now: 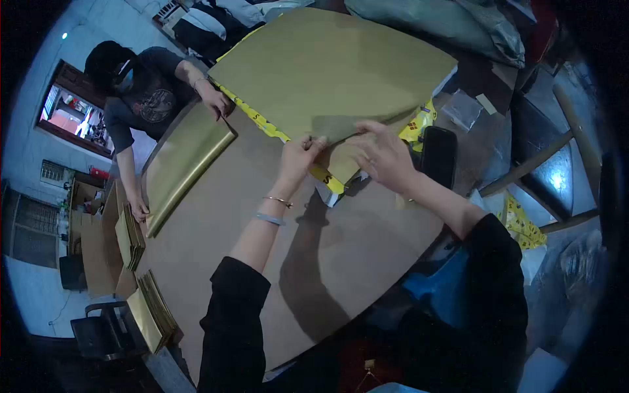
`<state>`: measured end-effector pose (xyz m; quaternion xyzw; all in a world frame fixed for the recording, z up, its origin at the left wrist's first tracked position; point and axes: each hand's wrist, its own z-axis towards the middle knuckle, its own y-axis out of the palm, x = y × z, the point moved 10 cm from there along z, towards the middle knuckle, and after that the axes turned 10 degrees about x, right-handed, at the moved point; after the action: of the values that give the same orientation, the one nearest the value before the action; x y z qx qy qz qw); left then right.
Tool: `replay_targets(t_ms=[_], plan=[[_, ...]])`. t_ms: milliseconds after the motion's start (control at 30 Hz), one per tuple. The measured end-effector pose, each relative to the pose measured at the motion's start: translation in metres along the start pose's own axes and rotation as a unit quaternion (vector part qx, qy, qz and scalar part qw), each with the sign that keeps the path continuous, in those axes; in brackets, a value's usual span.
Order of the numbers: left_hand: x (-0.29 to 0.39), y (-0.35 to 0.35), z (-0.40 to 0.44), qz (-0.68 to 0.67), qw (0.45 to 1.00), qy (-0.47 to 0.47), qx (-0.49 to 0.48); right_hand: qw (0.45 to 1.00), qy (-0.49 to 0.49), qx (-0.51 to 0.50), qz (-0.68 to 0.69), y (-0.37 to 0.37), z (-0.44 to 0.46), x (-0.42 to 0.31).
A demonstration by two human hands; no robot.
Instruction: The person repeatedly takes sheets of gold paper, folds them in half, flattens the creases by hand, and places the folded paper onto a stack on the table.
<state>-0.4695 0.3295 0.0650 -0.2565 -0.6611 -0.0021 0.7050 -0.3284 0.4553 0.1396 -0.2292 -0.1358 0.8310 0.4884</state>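
A stack of large brown paper sheets (341,59) lies on the table, with torn yellow printed wrapping (259,121) along its edges. My left hand (303,159) pinches the near edge of the top sheet, which is lifted and curved there. To its right, my right hand (386,156) has its fingers apart beside the same raised edge; whether a fingertip touches the paper I cannot tell. Under the lifted edge, the wrapping's corner shows. Across the table a co-worker's two hands hold a folded gold sheet (190,173).
A black phone (438,157) and a clear plastic bag (462,110) lie right of the stack. Folded gold bundles (152,311) stand at the table's left edge. A wooden chair (557,144) is at the right. The co-worker (147,98) stands at the far left.
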Motion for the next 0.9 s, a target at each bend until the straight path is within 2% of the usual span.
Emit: replay_targets(t_ms=[33,67,100,133,167,200,233,300,333,367,433,467,500,533,567,633,667,700,733,800,833,867,900], plan=[[-0.003,-0.004,0.006,-0.087,0.995,-0.027,0.033,0.999,-0.040,-0.021,-0.014,0.003,-0.006,-0.008],[-0.017,-0.012,0.010,-0.164,0.978,-0.099,0.085,0.996,-0.079,-0.043,-0.028,0.007,-0.012,-0.017],[-0.018,-0.013,0.013,-0.168,0.978,-0.096,0.083,0.992,-0.062,-0.100,-0.039,0.017,-0.020,-0.016],[-0.036,-0.012,0.020,-0.266,0.950,-0.147,0.067,0.992,-0.066,-0.099,-0.045,0.018,-0.025,-0.016],[-0.051,-0.011,0.026,-0.360,0.911,-0.193,0.049,0.986,-0.061,-0.151,-0.044,0.028,-0.034,-0.012],[-0.070,-0.017,0.037,-0.374,0.901,-0.215,0.045,0.977,-0.055,-0.202,-0.043,0.039,-0.042,-0.009],[-0.052,-0.016,0.034,-0.379,0.901,-0.206,0.043,0.972,-0.012,-0.232,-0.018,0.044,-0.047,-0.002],[-0.003,-0.042,0.026,-0.396,0.904,-0.102,0.126,0.970,-0.005,-0.242,-0.010,0.045,-0.047,-0.001],[0.027,-0.055,0.016,-0.346,0.924,-0.058,0.149,0.967,0.011,-0.255,0.006,0.045,-0.047,-0.001],[0.043,-0.062,0.012,-0.353,0.922,-0.051,0.151,0.964,0.022,-0.263,0.018,0.044,-0.044,-0.001],[0.103,-0.089,0.004,-0.180,0.958,0.126,0.182,0.965,0.026,-0.258,0.029,0.048,-0.041,0.004],[0.125,-0.095,-0.001,-0.178,0.952,0.165,0.185,0.966,0.039,-0.253,0.044,0.051,-0.039,0.009],[0.143,-0.106,-0.010,-0.183,0.948,0.173,0.193,0.968,0.074,-0.226,0.081,0.045,-0.034,0.013],[0.166,-0.117,-0.020,-0.108,0.950,0.203,0.210,0.969,0.062,-0.225,0.079,0.047,-0.030,0.013],[0.184,-0.126,-0.027,-0.032,0.946,0.231,0.227,0.971,0.088,-0.222,0.019,0.050,-0.028,0.024],[0.207,-0.150,-0.022,-0.033,0.934,0.261,0.242,0.970,0.117,-0.202,-0.075,0.060,-0.024,0.048],[0.219,-0.159,-0.027,-0.108,0.933,0.269,0.213,0.971,0.111,-0.200,-0.074,0.066,-0.024,0.055],[0.240,-0.165,-0.039,-0.182,0.926,0.275,0.182,0.974,0.127,-0.157,-0.100,0.061,-0.019,0.066],[0.252,-0.177,-0.046,-0.179,0.925,0.279,0.185,0.975,0.144,-0.113,-0.124,0.055,-0.014,0.076],[0.263,-0.211,-0.056,-0.208,0.930,0.235,0.191,0.931,0.054,-0.272,-0.236,0.080,-0.012,0.104],[0.275,-0.236,-0.071,-0.176,0.918,0.263,0.239,0.920,0.159,-0.222,-0.283,0.068,-0.008,0.124],[0.286,-0.263,-0.088,-0.143,0.902,0.290,0.287,0.901,0.172,-0.262,-0.301,0.072,-0.009,0.133],[0.291,-0.293,-0.098,-0.156,0.896,0.302,0.285,0.879,0.185,-0.303,-0.318,0.071,-0.004,0.138]])
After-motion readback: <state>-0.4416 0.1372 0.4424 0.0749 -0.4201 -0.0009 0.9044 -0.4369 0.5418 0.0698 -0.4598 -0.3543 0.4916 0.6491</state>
